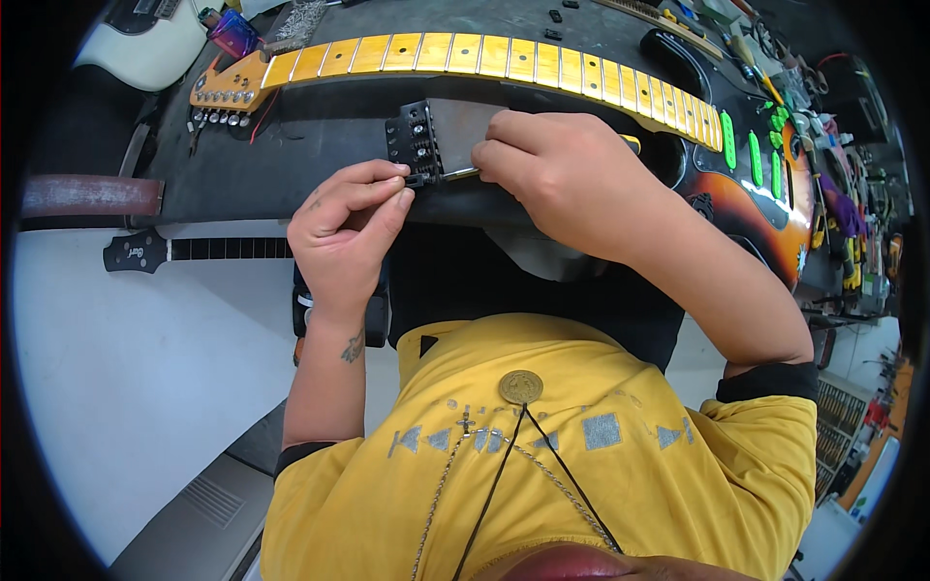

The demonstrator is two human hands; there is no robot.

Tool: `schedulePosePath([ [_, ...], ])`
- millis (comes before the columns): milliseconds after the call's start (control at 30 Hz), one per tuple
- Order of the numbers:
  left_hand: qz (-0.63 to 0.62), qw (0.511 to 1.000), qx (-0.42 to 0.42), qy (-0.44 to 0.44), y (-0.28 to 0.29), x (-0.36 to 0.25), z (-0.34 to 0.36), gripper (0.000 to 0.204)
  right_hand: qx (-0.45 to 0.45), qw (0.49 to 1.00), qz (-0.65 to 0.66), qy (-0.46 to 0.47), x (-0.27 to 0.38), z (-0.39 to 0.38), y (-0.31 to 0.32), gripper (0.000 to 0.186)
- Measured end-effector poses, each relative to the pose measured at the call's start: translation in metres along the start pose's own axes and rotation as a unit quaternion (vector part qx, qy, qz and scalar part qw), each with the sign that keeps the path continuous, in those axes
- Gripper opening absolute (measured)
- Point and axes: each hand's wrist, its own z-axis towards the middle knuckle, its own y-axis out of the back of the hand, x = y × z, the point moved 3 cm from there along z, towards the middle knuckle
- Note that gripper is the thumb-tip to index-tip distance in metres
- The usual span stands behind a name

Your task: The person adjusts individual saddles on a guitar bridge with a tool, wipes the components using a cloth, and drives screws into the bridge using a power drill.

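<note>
Pinching a small black saddle part, the left hand steadies the guitar bridge at the counter's near edge; the right hand is closed on a thin tool. A slip could drop the part or scratch the sunburst guitar behind it.
</note>
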Motion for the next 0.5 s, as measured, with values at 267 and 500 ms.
schedulePosePath([
  [267,0.001,1.0,-0.005,0.007,-0.001,0.0,0.0,0.016,-0.008,0.996,-0.025,-0.084,-0.003,0.004,0.012,0.024],
  [500,0.008,1.0,0.02,0.009,-0.007,-0.009,0.008,0.017,0.014,0.996,-0.047,-0.08,-0.005,0.003,0.007,0.015],
])
